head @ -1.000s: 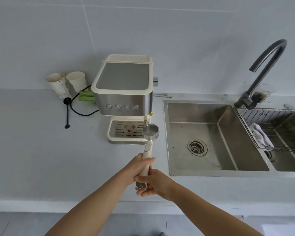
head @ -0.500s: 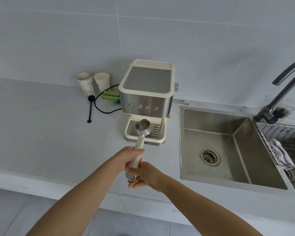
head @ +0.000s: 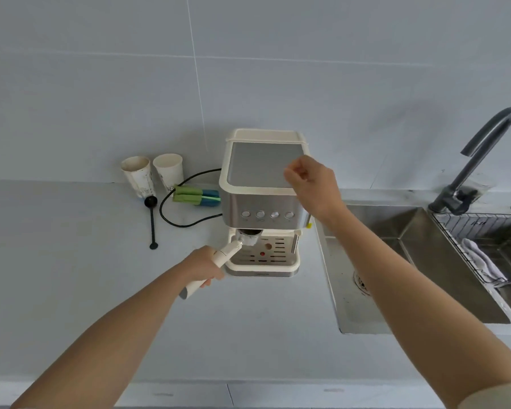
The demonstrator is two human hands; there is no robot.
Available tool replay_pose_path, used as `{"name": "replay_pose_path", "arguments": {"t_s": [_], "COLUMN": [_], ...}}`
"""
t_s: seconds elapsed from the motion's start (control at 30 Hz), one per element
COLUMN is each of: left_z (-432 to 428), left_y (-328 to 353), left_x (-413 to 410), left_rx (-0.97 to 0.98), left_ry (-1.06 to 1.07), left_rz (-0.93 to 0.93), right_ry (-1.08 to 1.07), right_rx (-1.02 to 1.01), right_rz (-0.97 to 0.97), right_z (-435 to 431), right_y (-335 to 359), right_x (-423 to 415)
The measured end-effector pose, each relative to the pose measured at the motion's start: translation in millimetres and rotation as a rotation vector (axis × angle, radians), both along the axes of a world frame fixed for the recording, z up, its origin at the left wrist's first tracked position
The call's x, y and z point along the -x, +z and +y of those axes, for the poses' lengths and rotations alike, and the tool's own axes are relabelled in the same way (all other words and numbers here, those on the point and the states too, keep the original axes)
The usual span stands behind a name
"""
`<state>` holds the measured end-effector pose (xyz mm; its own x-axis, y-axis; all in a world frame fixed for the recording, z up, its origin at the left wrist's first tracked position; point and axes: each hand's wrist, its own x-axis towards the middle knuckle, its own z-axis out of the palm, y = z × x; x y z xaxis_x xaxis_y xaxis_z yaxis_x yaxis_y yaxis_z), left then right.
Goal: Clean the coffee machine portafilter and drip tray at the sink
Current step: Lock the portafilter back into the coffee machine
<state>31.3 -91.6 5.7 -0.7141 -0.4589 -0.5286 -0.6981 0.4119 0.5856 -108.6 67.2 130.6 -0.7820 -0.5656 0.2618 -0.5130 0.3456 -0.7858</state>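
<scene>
The right hand (head: 313, 184) covered the right top corner of the coffee machine (head: 263, 163), and whether its curled fingers touched the top could not be told. Its forearm hid the left wall of the sink (head: 396, 219) and most of the drain (head: 359, 283). The left hand (head: 202, 265) concealed the middle of the portafilter (head: 250, 237) handle, and the basket's top sat hidden under the machine. The wire rack (head: 484, 228) ran off the right edge. The icons under the 4 buttons (head: 260, 214) were too small to read.

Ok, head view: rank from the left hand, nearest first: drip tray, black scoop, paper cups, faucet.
1. drip tray, just right of the left hand
2. black scoop, left
3. paper cups, back left
4. faucet, far right
</scene>
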Motion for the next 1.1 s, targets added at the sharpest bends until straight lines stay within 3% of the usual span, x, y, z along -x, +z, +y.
{"name": "replay_pose_path", "arguments": {"t_s": [0.07,0.23,0.37,0.67,1.1], "left_z": [-12.2,-36.5,-49.5,-71.6,-70.5], "left_y": [-0.9,-4.3,-4.8,-9.2,-20.1], "left_x": [1.9,9.8,17.2,32.5,69.6], "left_rx": [0.073,0.308,0.445,0.818,0.824], "left_ry": [-0.043,-0.2,-0.262,-0.4,-0.382], "left_rz": [-0.017,-0.047,-0.052,-0.016,0.021], "right_ry": [-0.056,-0.033,-0.046,-0.056,-0.053], "right_rx": [-0.161,-0.619,-0.613,-0.629,-0.713], "right_rz": [0.205,0.228,0.142,0.143,0.236], "right_z": [-12.5,-36.9,-41.2,-42.8,-46.6], "right_y": [-1.6,-25.9,-28.1,-31.6,-43.9], "right_x": [18.1,59.8,63.4,68.5,80.2]}}
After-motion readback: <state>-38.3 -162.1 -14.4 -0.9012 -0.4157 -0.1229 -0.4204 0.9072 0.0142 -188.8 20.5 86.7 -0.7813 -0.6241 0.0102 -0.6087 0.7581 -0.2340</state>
